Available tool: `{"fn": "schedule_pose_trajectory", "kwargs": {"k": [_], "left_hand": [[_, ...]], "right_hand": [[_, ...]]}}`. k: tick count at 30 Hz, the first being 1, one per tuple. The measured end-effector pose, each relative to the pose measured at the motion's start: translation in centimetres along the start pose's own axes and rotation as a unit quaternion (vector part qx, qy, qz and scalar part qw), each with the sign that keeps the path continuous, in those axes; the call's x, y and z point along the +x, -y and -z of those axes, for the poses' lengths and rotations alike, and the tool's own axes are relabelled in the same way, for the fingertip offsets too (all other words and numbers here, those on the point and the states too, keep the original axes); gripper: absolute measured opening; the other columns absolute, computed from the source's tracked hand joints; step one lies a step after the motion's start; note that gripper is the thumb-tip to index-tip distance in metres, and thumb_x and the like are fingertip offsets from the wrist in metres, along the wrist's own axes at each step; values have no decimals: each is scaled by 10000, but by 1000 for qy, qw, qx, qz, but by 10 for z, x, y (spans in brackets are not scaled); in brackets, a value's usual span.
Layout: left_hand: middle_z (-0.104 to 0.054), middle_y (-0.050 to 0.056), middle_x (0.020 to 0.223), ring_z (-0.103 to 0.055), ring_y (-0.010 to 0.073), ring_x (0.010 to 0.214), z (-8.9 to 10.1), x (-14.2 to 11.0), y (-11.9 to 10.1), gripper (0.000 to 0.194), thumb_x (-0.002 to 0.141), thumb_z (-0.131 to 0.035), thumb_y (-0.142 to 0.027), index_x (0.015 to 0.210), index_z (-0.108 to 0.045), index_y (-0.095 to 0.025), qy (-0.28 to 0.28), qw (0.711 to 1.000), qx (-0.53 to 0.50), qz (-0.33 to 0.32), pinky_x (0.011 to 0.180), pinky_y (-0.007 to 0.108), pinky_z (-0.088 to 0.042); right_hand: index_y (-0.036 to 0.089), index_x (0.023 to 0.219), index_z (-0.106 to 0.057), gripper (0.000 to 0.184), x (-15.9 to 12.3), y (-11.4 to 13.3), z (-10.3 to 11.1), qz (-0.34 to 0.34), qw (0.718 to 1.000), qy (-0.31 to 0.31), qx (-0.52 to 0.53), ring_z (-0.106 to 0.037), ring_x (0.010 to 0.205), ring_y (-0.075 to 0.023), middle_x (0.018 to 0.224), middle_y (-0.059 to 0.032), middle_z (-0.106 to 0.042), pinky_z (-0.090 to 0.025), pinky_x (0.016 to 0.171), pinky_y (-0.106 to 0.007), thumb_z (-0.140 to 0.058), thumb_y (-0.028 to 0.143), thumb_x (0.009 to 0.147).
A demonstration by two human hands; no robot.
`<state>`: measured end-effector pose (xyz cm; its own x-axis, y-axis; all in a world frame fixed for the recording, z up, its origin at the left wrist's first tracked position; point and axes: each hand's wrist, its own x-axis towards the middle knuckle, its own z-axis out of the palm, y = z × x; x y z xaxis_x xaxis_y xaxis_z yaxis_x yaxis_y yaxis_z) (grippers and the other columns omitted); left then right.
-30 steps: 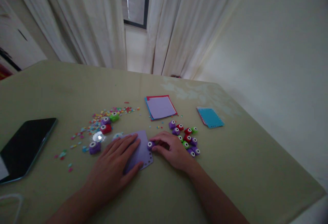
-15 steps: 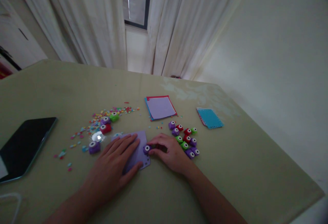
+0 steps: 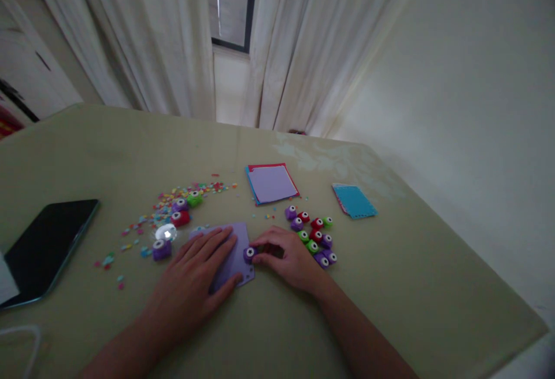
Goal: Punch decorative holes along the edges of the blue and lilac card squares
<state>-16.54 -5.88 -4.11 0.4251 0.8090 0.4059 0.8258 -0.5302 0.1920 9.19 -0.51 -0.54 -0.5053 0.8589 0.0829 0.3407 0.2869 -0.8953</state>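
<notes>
My left hand [image 3: 197,272] lies spread and flat on a purple sheet of paper or foam [image 3: 237,235], pressing it to the table. Small holes show along the sheet's lower right edge. Between thumb and fingertips my right hand [image 3: 286,254] pinches a small purple craft punch [image 3: 249,254] with a star on its white top. That punch sits at the right edge of the sheet. Just beyond my right hand stands a cluster of several purple, red and green punches [image 3: 316,235]. Left of my left hand is another purple punch [image 3: 162,249].
Coloured confetti [image 3: 169,197] is scattered at the left around a red punch [image 3: 180,217], a green punch [image 3: 195,198] and a shiny clear round piece [image 3: 166,232]. Stacked sheets [image 3: 273,183], a blue sheet pile [image 3: 354,201] and a black tablet [image 3: 47,246] lie on the table [image 3: 411,286].
Both hands keep their places on the sheet and the punch. The view has shifted very slightly; nothing else visibly differs.
</notes>
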Motion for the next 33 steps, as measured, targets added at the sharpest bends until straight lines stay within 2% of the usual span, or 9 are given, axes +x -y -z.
{"fn": "schedule_pose_trajectory", "kwargs": {"k": [10,16,22,25,29,33], "left_hand": [[-613,94,1570,-597,341,1392,-2,4,3,617,1018,-618,-561,1538,-578,-232,18,1000,-14,12,1162,550,-477],[-610,121,1571,-591,348,1401,-3,5,1,588,1017,-622,-532,1509,-611,-209,21,999,-30,28,1190,570,-450],[-613,129,1567,-578,348,1416,-1,8,-1,580,1001,-647,-500,1498,-629,-201,30,998,-42,41,1201,564,-443],[-617,132,1562,-577,353,1416,1,10,-3,583,999,-647,-494,1498,-634,-194,36,997,-42,48,1199,563,-446],[-616,140,1563,-577,358,1415,4,11,-5,584,1003,-637,-494,1493,-639,-175,47,997,-42,46,1197,572,-450],[-623,149,1553,-585,360,1410,4,12,-5,586,1001,-639,-492,1490,-642,-169,43,997,-43,44,1195,574,-448]], "right_hand": [[204,1074,-855,221,1,-1,1,-8,1000,0,7,-683,809,-167,969,-44,-736,-539,766,-272,-879,304,878],[204,1086,-852,294,2,2,2,-9,1000,4,-11,-671,804,-176,964,-53,-750,-527,746,-283,-851,428,896],[165,1045,-833,368,6,2,-1,-59,998,-13,13,-679,795,-193,943,-71,-795,-520,727,-297,-818,500,892],[149,974,-811,367,11,-2,-1,-86,996,-23,22,-670,745,-181,863,-60,-790,-516,704,-289,-804,507,894],[140,929,-786,296,23,-2,3,-124,992,24,17,-636,686,-153,812,-40,-764,-491,661,-264,-850,418,851],[145,926,-751,268,35,8,11,-182,979,91,-17,-585,624,-136,753,-8,-707,-436,586,-247,-850,382,851]]}}
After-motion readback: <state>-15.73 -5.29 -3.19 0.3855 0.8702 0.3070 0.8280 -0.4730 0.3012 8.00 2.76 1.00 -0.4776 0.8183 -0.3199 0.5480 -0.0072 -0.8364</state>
